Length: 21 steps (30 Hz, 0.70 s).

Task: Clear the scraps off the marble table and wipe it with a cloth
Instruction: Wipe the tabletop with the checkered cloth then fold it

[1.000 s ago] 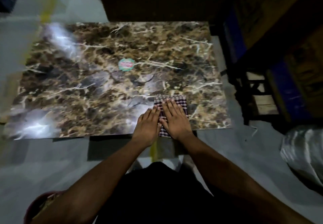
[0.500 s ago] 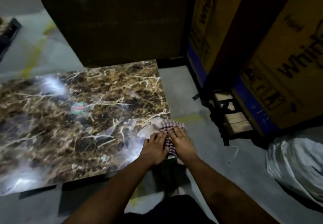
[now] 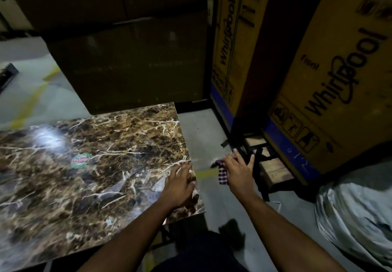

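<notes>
The brown marble table fills the left half of the view, with a round green and red sticker near its middle. My left hand lies flat with fingers spread on the table's right edge, holding nothing. My right hand is off the table to the right, above the grey floor, gripping a checked cloth that hangs from its fingers. No loose scraps show on the marble.
Large yellow and blue cardboard boxes stand on a dark pallet at the right. A dark brown box stands behind the table. A grey plastic-wrapped bundle lies at the lower right. Grey floor separates table and pallet.
The cloth was pressed on the table under both hands and slid to the right edge. Now my right hand has carried it off the table, while my left hand stays on the edge.
</notes>
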{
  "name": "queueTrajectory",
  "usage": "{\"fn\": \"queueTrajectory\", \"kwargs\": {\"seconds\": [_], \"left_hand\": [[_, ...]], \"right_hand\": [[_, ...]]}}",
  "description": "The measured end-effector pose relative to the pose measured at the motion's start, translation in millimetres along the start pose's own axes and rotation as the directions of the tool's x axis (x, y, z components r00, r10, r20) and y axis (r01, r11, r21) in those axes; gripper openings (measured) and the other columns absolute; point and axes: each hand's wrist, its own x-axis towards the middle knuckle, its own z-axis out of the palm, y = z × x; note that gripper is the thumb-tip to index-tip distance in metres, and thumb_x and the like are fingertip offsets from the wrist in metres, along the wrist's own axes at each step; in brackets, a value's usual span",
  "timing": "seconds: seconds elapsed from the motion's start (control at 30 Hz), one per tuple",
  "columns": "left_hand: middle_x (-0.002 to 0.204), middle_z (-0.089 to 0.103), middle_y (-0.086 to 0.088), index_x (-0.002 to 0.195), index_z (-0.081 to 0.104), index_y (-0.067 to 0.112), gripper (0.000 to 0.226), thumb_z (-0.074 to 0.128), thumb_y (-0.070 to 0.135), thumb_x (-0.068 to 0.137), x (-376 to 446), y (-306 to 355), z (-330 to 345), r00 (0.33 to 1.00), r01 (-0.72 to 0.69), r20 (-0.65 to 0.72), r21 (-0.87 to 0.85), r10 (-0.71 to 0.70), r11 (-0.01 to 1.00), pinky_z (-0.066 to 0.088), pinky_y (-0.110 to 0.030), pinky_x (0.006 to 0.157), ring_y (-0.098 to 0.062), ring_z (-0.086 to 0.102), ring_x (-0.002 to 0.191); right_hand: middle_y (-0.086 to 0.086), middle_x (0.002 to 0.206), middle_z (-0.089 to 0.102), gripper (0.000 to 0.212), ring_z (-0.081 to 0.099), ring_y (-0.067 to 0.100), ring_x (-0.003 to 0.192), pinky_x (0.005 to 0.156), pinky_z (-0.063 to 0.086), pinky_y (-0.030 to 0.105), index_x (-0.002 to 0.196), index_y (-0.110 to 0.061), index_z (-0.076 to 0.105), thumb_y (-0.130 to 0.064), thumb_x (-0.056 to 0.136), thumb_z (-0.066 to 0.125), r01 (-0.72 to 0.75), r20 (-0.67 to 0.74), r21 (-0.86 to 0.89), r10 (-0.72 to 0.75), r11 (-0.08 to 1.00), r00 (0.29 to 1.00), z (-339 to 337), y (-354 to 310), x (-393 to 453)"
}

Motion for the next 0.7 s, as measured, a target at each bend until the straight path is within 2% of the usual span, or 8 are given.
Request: {"fn": "queueTrajectory", "kwargs": {"seconds": [0.13, 0.23, 0.3, 0.37, 0.47, 0.57, 0.63, 0.7], "left_hand": [[0.162, 0.028, -0.001, 0.158, 0.015, 0.030, 0.079, 0.046, 0.056, 0.091, 5, -7, -17, 0.998, 0.038, -0.050, -0.168, -0.047, 0.985, 0.030, -0.044, 0.114, -0.025, 0.013, 0.149], [0.161, 0.031, -0.002, 0.160, 0.011, 0.027, 0.106, 0.059, 0.071, 0.075, 3, -26, -39, 0.986, 0.130, -0.056, -0.359, -0.160, 0.924, 0.033, -0.046, 0.114, -0.028, 0.024, 0.148], [0.160, 0.031, 0.000, 0.160, 0.010, 0.025, 0.113, 0.077, 0.060, 0.075, -1, -37, -58, 0.975, 0.133, -0.081, -0.528, -0.205, 0.839, 0.033, -0.041, 0.115, -0.019, 0.029, 0.146], [0.160, 0.030, 0.001, 0.159, 0.014, 0.023, 0.107, 0.083, 0.040, 0.079, -4, -52, -81, 0.953, 0.137, -0.087, -0.730, -0.290, 0.670, 0.035, -0.035, 0.110, -0.015, 0.031, 0.144], [0.160, 0.034, -0.003, 0.157, 0.023, 0.025, 0.101, 0.083, 0.039, 0.077, -14, -86, -112, 0.893, 0.188, 0.021, -0.926, -0.450, 0.329, 0.049, -0.041, 0.091, -0.025, 0.044, 0.139], [0.138, 0.060, -0.008, 0.144, 0.044, 0.023, 0.104, 0.094, 0.048, 0.057, -45, -125, -130, 0.861, 0.234, 0.196, -0.972, -0.468, 0.024, 0.057, -0.040, 0.070, -0.029, 0.065, 0.108], [0.117, 0.072, -0.008, 0.131, 0.061, 0.017, 0.082, 0.091, 0.046, 0.060, -68, -143, -139, 0.864, 0.259, 0.274, -0.961, -0.423, -0.093, 0.057, -0.040, 0.072, -0.029, 0.067, 0.097], [0.112, 0.073, -0.010, 0.122, 0.068, 0.011, 0.063, 0.082, 0.043, 0.069, -89, -167, -150, 0.864, 0.261, 0.296, -0.955, -0.407, -0.141, 0.057, -0.040, 0.074, -0.029, 0.069, 0.098]], "right_hand": [[0.002, 0.122, 0.073, 0.019, 0.060, 0.028, 0.128, 0.113, 0.029, 0.067, 0.110, -0.018, 0.075, -0.022, 0.095, 0.063, -0.045, -0.167, 0.281, 0.095, 0.959, 0.981, -13, -38, 15], [0.010, 0.107, 0.072, 0.036, 0.066, 0.031, 0.103, 0.091, 0.051, 0.048, 0.114, -0.013, 0.069, -0.035, 0.101, 0.044, -0.072, -0.058, 0.482, 0.114, 0.873, 0.992, -32, -82, 28], [0.007, 0.091, 0.068, 0.027, 0.064, 0.029, 0.086, 0.072, 0.049, 0.042, 0.104, -0.013, 0.063, -0.032, 0.104, 0.043, -0.094, 0.040, 0.613, 0.088, 0.784, 0.995, -40, -109, 33], [0.001, 0.089, 0.065, 0.015, 0.063, 0.022, 0.087, 0.074, 0.047, 0.038, 0.100, -0.017, 0.059, -0.023, 0.107, 0.047, -0.162, 0.185, 0.742, 0.033, 0.650, 0.982, -40, -139, 43], [0.002, 0.108, 0.067, 0.016, 0.064, 0.019, 0.101, 0.087, 0.053, 0.027, 0.118, -0.016, 0.058, -0.017, 0.107, 0.047, -0.316, 0.363, 0.868, -0.056, 0.382, 0.930, -48, -194, 55], [-0.009, 0.106, 0.063, 0.024, 0.060, -0.001, 0.087, 0.069, 0.051, 0.008, 0.124, -0.017, 0.052, -0.003, 0.107, 0.042, -0.457, 0.477, 0.877, -0.150, 0.151, 0.866, -53, -255, 52], [0.006, 0.120, 0.069, 0.030, 0.069, 0.013, 0.094, 0.077, 0.059, 0.023, 0.133, -0.014, 0.056, -0.011, 0.104, 0.048, -0.560, 0.546, 0.827, -0.171, -0.047, 0.820, -43, -290, 47], [0.016, 0.132, 0.066, 0.056, 0.069, 0.030, 0.109, 0.087, 0.060, 0.039, 0.143, -0.010, 0.052, -0.032, 0.092, 0.059, -0.671, 0.646, 0.721, -0.183, -0.173, 0.741, -29, -331, 38]]}}
